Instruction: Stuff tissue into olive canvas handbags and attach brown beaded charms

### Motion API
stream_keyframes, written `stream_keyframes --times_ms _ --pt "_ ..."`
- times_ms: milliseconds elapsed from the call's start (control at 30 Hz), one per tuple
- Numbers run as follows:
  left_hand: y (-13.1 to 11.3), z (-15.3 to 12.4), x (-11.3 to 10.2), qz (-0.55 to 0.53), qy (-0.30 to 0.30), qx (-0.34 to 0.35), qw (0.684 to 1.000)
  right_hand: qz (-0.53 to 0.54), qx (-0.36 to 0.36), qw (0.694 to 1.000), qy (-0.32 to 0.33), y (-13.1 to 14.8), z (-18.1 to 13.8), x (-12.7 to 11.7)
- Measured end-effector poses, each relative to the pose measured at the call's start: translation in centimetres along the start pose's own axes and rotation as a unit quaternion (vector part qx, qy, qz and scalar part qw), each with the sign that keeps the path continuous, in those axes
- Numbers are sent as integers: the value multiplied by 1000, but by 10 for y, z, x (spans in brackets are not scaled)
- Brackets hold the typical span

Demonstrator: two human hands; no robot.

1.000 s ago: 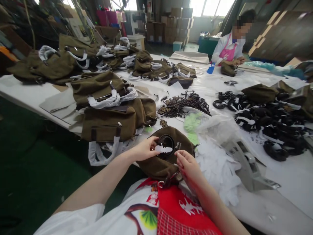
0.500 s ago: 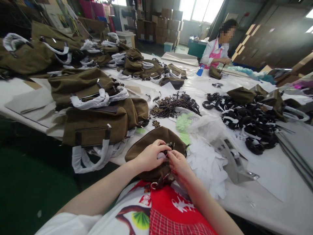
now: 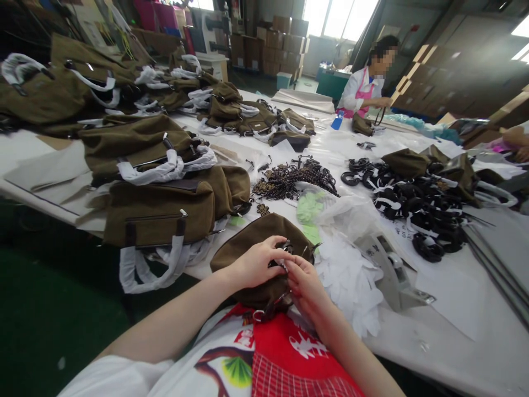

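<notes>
An olive-brown fabric bag [image 3: 243,237] with dark trim lies at the table's front edge, against the red apron [image 3: 306,347]. My left hand [image 3: 257,263] reaches over it, thumb and fingers closed around a dark handle piece [image 3: 286,246] of the bag. Close beside it, my right hand [image 3: 305,280] pinches a small white strip [image 3: 281,264] at that handle. The fingertips nearly meet and partly cover both. A metal ring [image 3: 258,316] hangs from the bag's near side. To the right lie a heap of white paper slips [image 3: 351,281] and a grey tape dispenser [image 3: 382,267].
Olive bags [image 3: 161,212] with white-wrapped handles pile up on the left. Dark beaded cords [image 3: 295,179] lie at mid-table, black handles [image 3: 417,204] to the right. Across the table a person in a pink apron [image 3: 363,94] handles another bag. Someone's arm [image 3: 516,138] shows at the right edge.
My left fingers have shifted over the handle and extend further toward my right hand. The person opposite has raised a dark strap. An arm has appeared at the right edge.
</notes>
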State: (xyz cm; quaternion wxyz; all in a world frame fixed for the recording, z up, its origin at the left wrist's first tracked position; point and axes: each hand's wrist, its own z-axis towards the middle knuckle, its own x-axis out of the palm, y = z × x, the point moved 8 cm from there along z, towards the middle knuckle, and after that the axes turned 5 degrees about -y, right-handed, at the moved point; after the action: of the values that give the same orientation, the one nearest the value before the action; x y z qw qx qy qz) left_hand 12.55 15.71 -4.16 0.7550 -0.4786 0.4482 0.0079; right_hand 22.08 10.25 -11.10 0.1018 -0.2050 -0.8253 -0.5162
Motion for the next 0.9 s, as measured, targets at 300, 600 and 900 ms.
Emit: stream_keyframes --times_ms 300,600,900 --pt "11 4 8 2 -52 -63 997 47 -17 999 -2 5 -10 2" --pt "20 3 -8 -33 -99 -60 993 76 -23 997 -13 13 -10 -9" --pt "26 -4 -14 52 -95 -81 991 14 -68 996 -52 15 -9 -12"
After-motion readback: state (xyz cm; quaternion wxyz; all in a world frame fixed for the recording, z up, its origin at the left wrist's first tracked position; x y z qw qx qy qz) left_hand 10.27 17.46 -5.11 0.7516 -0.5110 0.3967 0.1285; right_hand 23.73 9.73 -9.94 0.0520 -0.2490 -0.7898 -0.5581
